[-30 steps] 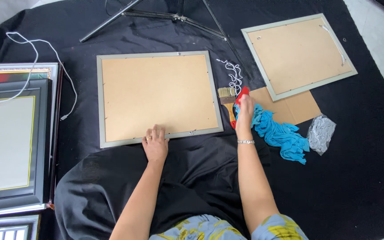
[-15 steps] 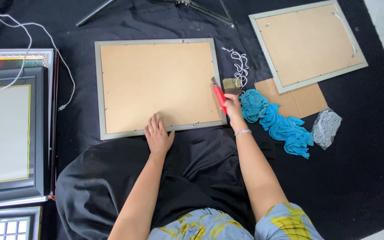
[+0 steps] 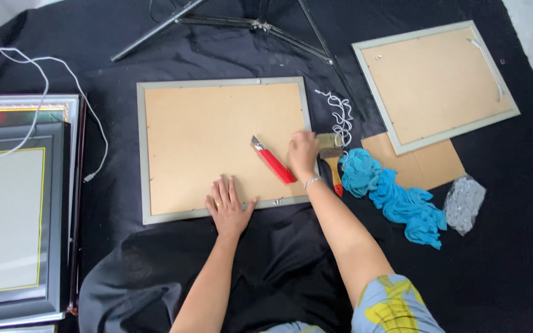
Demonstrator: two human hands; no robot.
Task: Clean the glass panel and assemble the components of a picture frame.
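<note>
A grey picture frame [image 3: 141, 154] lies face down on black cloth, its tan backing board [image 3: 205, 135] facing up. My left hand [image 3: 228, 208] presses flat on the frame's near edge, fingers spread, a ring on one finger. My right hand [image 3: 303, 155] is at the frame's right side and grips a red utility knife [image 3: 272, 163]. The knife lies low across the backing board, and its metal tip points up and left.
A paintbrush [image 3: 332, 151], white string [image 3: 340, 117], a blue cloth [image 3: 399, 198], a cardboard sheet [image 3: 430, 168] and a crumpled silver lump [image 3: 464, 203] lie to the right. A second face-down frame [image 3: 436, 86] is at far right. Tripod legs [image 3: 248, 23] cross the top. Stacked frames [image 3: 13, 209] and a white cable [image 3: 50, 68] are on the left.
My right hand has carried the red knife from beside the blue cloth leftward onto the backing board. My left hand stays pressed on the frame's near edge.
</note>
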